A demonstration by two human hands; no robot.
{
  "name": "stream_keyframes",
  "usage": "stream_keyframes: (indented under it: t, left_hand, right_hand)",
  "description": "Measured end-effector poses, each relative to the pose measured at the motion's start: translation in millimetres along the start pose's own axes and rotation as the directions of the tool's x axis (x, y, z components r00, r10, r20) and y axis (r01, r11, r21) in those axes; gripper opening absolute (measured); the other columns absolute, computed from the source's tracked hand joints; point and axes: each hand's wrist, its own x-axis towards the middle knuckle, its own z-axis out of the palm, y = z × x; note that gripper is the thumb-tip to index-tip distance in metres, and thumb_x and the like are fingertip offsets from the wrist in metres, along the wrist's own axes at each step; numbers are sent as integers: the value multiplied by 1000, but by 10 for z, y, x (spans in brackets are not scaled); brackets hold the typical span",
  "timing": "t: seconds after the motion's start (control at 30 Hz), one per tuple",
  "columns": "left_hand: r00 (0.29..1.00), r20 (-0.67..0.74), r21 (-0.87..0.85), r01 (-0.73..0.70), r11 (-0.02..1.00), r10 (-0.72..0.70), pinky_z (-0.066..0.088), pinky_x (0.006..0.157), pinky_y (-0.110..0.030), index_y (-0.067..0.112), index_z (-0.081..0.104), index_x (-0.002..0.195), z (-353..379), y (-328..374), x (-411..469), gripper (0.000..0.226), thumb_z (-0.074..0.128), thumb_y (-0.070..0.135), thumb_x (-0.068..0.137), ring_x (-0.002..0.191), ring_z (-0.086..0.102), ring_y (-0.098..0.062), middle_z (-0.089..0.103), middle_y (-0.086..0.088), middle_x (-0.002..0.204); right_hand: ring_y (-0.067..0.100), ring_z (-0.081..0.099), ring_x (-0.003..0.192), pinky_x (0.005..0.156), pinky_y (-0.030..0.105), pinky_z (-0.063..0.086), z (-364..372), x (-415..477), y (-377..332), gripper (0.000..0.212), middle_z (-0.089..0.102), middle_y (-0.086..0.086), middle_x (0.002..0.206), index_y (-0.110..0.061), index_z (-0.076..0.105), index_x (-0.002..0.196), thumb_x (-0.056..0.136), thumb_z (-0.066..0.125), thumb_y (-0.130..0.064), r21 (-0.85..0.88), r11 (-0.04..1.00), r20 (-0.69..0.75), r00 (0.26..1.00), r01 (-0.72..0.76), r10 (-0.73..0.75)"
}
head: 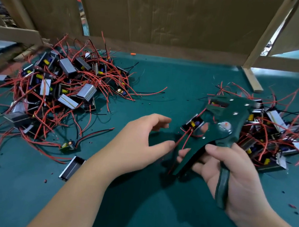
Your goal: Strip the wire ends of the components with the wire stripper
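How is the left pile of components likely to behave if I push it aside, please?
The left pile would probably drag as one clump, since its red wires are tangled. The wires curve loosely, so likely flop. Boxy components probably slide on the mat, not roll.

Blurred: wire stripper [224, 126] head; component [192, 124] partly hidden behind it; right pile [273, 126] cropped.

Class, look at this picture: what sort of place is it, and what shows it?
Probably an electronics assembly workbench: heaps of wired components on a green mat, a wire stripper gripped in the right hand, cardboard partitions behind.
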Motion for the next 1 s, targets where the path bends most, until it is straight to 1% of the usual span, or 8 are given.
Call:
stream_keyframes:
  t: [0.17,0.3,0.4,0.53,0.63,0.77,0.83,1.0]
  left_hand:
    - [1000,-12,226,-7,974,11,27,89,-3,27,57,125,30,-27,25,40,63,31,86,113,49,-4,58,10,122]
    - [989,134,221,-87,971,58,37,103,-35,36,63,107,26,19,32,35,55,15,80,117,49,-6,57,17,118]
    - [978,194,141,-103,985,75,31,107,-42,53,56,90,18,83,-17,27,53,31,74,117,43,4,52,28,115]
    - [977,214,91,-28,995,8,22,106,-39,54,54,74,-128,58,-29,22,44,48,55,109,38,3,50,22,103]
    - [990,-79,-90,107,990,-114,24,108,-37,45,62,75,-246,10,30,28,49,33,54,116,42,-12,49,13,105]
    - [715,-576,3,487,874,-397,19,107,-34,36,59,109,-325,-169,88,36,59,34,74,132,26,-26,36,-2,135]
    - [642,-612,90,637,766,-462,9,114,-44,33,52,125,-379,-296,94,48,62,36,78,142,9,-30,14,-14,154]
    - [581,-579,169,772,613,-572,1,115,-51,33,43,136,-474,-467,89,59,61,46,81,144,-7,-41,-12,-29,155]
  right_hand:
    - [39,64,76,68,51,55,59,-21,-90,43,66,17,100,-7,59,115,73,51,-5,41,989,23,990,139,-140]
    - [41,61,77,73,53,52,75,-13,-196,66,60,27,93,7,47,127,68,70,-12,276,913,402,899,-300,174]
    - [40,60,77,74,51,52,89,-38,-189,60,58,26,90,7,50,120,68,71,-14,268,821,535,787,-504,309]
    - [38,62,74,74,52,55,140,-11,-145,64,59,22,86,8,59,114,55,77,-5,295,815,423,833,-499,357]
    - [39,63,72,72,53,55,103,20,-132,64,59,22,84,6,63,106,45,80,-3,322,816,307,868,-480,389]
    - [38,64,74,73,53,55,69,47,-117,52,60,20,81,2,65,91,42,80,-1,353,858,182,927,-374,329]
    - [35,65,74,74,53,56,69,65,-124,35,60,17,79,-1,62,85,51,72,-2,352,886,81,953,-302,293]
    - [32,68,75,77,49,56,22,99,-137,18,61,12,75,-3,55,82,65,52,-6,306,936,-139,965,-172,223]
